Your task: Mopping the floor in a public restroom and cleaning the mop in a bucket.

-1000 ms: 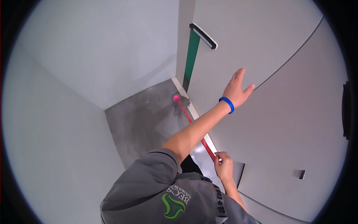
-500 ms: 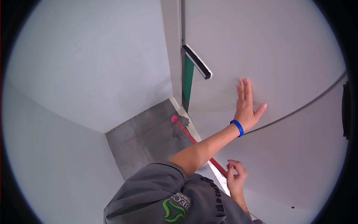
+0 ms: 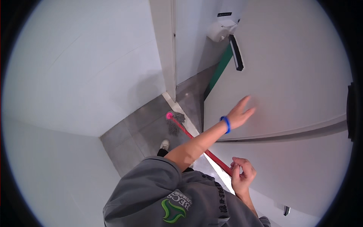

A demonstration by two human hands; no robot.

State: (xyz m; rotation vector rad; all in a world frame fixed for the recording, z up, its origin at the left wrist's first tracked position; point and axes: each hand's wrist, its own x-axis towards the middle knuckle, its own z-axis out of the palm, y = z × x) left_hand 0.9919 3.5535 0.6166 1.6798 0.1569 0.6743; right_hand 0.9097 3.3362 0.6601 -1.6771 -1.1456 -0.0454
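My left hand [image 3: 240,114], with a blue wristband [image 3: 226,125] behind it, reaches across with its fingers stretched out, close to a pale grey door [image 3: 287,87]. I cannot tell whether its fingertips touch the panel. On the door's edge side sits a black and white handle [image 3: 236,53], above a green door edge [image 3: 220,72]. The curled fingers of my right hand [image 3: 242,174] are closed at the upper end of the red pole of a mop [image 3: 217,160]. Its grey string head [image 3: 177,123], with a pink joint, rests on the floor by the threshold.
White walls [image 3: 94,56] stand on the left, above grey floor tiles [image 3: 128,147]. A pale threshold strip [image 3: 170,100] runs below the door frame [image 3: 164,45]. Beyond the gap hangs a white wall-mounted unit [image 3: 219,32]. One of my shoes [image 3: 165,144] shows near the mop.
The door has swung farther open, widening the gap and showing the floor and wall unit beyond. My left hand has moved lower and left in the view. My right hand still holds the mop.
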